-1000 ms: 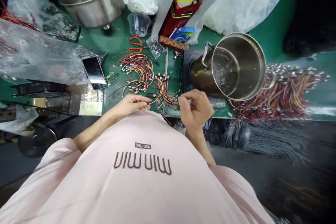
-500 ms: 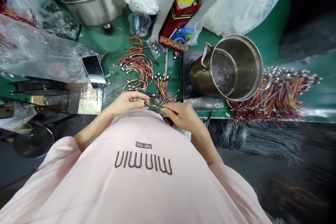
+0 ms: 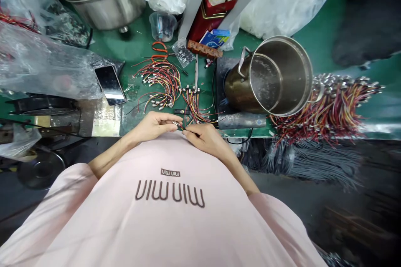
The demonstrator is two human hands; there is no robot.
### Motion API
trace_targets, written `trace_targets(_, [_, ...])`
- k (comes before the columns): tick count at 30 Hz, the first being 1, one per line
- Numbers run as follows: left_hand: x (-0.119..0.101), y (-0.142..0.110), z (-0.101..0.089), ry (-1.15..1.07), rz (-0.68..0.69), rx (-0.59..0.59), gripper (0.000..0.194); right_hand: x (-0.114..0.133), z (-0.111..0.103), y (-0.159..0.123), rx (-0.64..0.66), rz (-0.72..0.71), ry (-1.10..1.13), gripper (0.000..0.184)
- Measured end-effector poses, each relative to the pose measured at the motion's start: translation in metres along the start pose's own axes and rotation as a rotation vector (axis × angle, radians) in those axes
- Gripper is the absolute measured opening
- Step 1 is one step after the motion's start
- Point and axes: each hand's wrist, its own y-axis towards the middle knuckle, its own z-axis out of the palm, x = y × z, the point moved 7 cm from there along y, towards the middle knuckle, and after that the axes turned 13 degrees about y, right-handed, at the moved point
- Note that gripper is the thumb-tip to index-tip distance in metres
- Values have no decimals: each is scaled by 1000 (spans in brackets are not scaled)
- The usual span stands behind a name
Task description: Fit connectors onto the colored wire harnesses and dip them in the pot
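My left hand point(image 3: 153, 126) and right hand point(image 3: 205, 138) have come close together over the near edge of the green tabletop point(image 3: 139, 44), and my right hand no longer reaches out over the wires as it did a second ago. My left fingers point(image 3: 171, 122) are pressed together, pinching the small connector end of a short multicoloured wire lead point(image 3: 179, 126). My right fingers point(image 3: 188, 132) pinch the same lead just beside it, so it now spans the small gap between my hands, right in front of my chest. Beyond my hands lie a loose pile of similar wire leads point(image 3: 159, 78) and a row of leads with metal-ended connectors point(image 3: 192, 104).
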Motion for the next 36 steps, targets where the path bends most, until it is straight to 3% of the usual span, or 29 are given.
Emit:
trace_targets(4, [3,2,0,-79,-25,-16,33,-2,-6,-2,-115,-20,51,11])
trace_targets(6, [4,3,1,-124,-29,-20,31,0,-11,-4,-174,-76,34,17])
trace_targets(9, [5,3,4,-142,-26,-16,29,6,-12,-5,-185,-163,-9,5])
trace_targets(11, [5,3,6,-140,-20,-3,29,8,-10,-4,-185,-173,7,7])
trace_targets(17, [6,3,10,-135,-42,16,27,8,-6,5,-211,-96,167,13])
trace_targets(22, [7,6,8,-153,-33,13,28,0,-8,4,-117,0,305,4])
trace_targets(31, [8,9,6,-127,-32,9,24,-2,-22,-6,-162,-20,178,9])
trace_targets(36, [9,8,7,-136,-36,40,24,-9,-16,-4,-137,84,317,10])
